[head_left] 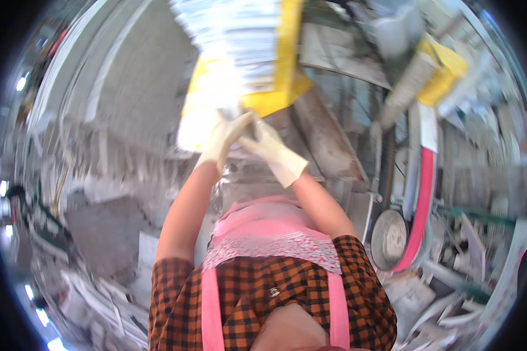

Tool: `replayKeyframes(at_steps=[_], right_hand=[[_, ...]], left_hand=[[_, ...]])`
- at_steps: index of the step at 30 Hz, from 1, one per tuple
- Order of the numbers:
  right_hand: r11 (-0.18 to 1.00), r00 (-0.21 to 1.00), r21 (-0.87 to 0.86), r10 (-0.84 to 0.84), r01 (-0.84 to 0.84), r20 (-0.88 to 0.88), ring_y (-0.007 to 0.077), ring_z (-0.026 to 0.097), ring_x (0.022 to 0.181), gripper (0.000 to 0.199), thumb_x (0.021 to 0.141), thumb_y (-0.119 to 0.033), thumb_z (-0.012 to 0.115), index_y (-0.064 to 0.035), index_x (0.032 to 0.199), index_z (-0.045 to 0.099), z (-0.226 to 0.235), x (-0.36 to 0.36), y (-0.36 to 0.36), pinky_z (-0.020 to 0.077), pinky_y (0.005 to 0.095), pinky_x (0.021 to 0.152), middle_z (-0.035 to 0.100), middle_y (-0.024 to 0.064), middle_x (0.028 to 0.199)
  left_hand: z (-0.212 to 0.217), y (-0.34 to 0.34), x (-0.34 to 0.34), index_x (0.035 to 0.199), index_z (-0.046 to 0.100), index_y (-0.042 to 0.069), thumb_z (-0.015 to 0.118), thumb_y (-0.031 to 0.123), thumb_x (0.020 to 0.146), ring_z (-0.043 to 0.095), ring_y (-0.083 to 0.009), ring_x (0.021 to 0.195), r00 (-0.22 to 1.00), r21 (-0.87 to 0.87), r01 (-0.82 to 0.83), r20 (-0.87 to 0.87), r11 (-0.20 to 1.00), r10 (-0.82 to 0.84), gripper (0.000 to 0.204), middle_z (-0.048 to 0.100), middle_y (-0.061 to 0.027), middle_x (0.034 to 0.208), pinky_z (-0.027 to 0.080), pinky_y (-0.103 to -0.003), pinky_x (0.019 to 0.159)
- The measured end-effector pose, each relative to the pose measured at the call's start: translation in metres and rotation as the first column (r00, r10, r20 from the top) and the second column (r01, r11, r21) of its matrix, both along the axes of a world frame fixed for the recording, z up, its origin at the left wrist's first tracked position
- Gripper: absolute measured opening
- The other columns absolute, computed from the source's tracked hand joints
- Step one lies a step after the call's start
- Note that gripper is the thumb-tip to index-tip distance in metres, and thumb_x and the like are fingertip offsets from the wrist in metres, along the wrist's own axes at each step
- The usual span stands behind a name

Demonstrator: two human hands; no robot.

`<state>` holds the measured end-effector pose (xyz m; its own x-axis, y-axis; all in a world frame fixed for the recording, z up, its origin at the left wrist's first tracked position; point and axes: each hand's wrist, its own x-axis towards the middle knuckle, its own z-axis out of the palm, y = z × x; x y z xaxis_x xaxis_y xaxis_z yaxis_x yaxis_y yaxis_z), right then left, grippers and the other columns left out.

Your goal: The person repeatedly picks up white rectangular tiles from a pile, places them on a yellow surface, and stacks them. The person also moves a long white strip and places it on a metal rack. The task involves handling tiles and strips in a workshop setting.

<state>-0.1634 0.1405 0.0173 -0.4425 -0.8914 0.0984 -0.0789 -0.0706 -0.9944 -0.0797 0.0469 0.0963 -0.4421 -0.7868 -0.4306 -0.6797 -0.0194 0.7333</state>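
Observation:
Both my hands wear cream rubber gloves and meet in front of me, at the lower edge of a yellow and white sheet or bag (287, 104). On that sheet lies a stack of white, layered pieces (234, 41), blurred by motion. My left hand (219, 140) lies against the glaring white lower part, its fingertips washed out by light. My right hand (270, 151) reaches in from the right, thumb and fingers apart, close to the left hand's thumb. Nothing shows between its fingers. Glare and blur hide what the left fingers touch.
Large stacked grey-white slabs (140, 76) curve along the left. To the right are a brown board (328, 134), a pink and white band (423, 193), a round pan of pale material (390, 238) and another yellow wrapper (442, 70). Scrap pieces (99, 304) litter the lower left.

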Motion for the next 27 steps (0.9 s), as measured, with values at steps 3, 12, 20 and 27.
replayKeyframes(at_steps=[3,12,20,27], right_hand=[[0.977,0.956,0.138,-0.120,0.161,-0.266,0.0360,0.039,0.147,0.068,0.093,-0.037,0.073,-0.0117,0.151,0.047,-0.011,-0.034,0.064,0.0352,0.0434,0.118,0.049,0.0201,0.152],[0.517,0.307,-0.136,-0.678,0.845,-0.668,0.0358,0.063,0.112,0.031,0.095,-0.026,0.065,-0.0051,0.117,0.072,-0.005,-0.224,0.327,0.0492,0.0437,0.097,0.070,0.0173,0.115],[0.298,-0.121,-0.156,-0.133,0.942,-0.984,0.0344,0.053,0.124,0.050,0.097,-0.047,0.056,-0.0088,0.129,0.066,-0.043,-0.380,0.395,0.0398,0.0506,0.104,0.064,0.0146,0.129],[0.184,0.089,0.072,-0.089,0.980,-0.992,0.0312,0.035,0.146,0.071,0.093,-0.056,0.058,-0.0094,0.146,0.053,-0.055,-0.416,0.358,0.0227,0.0529,0.121,0.046,0.0149,0.154]], left_hand=[[-0.011,0.008,-0.006,0.153,0.021,-0.011,0.077,0.049,0.083,0.062,-0.0292,0.119,0.993,-0.066,-0.014,-0.122,0.998,0.006,0.108,0.060,-0.0256,0.133,0.051,-0.038,0.096],[-0.056,-0.036,0.003,0.146,0.042,-0.009,0.073,0.053,0.081,0.052,-0.0431,0.134,0.991,-0.395,0.070,0.134,0.916,-0.017,0.095,0.052,-0.0353,0.142,0.042,-0.043,0.109],[-0.056,-0.043,0.011,0.145,0.043,-0.008,0.075,0.035,0.086,0.056,-0.0349,0.124,1.000,-0.358,0.021,-0.001,0.934,-0.023,0.080,0.055,-0.0269,0.137,0.044,-0.040,0.104],[-0.046,-0.030,0.009,0.149,0.038,-0.010,0.074,0.026,0.090,0.056,-0.0287,0.124,0.990,-0.214,-0.055,-0.136,0.975,0.026,0.078,0.053,-0.0232,0.140,0.045,-0.037,0.104]])
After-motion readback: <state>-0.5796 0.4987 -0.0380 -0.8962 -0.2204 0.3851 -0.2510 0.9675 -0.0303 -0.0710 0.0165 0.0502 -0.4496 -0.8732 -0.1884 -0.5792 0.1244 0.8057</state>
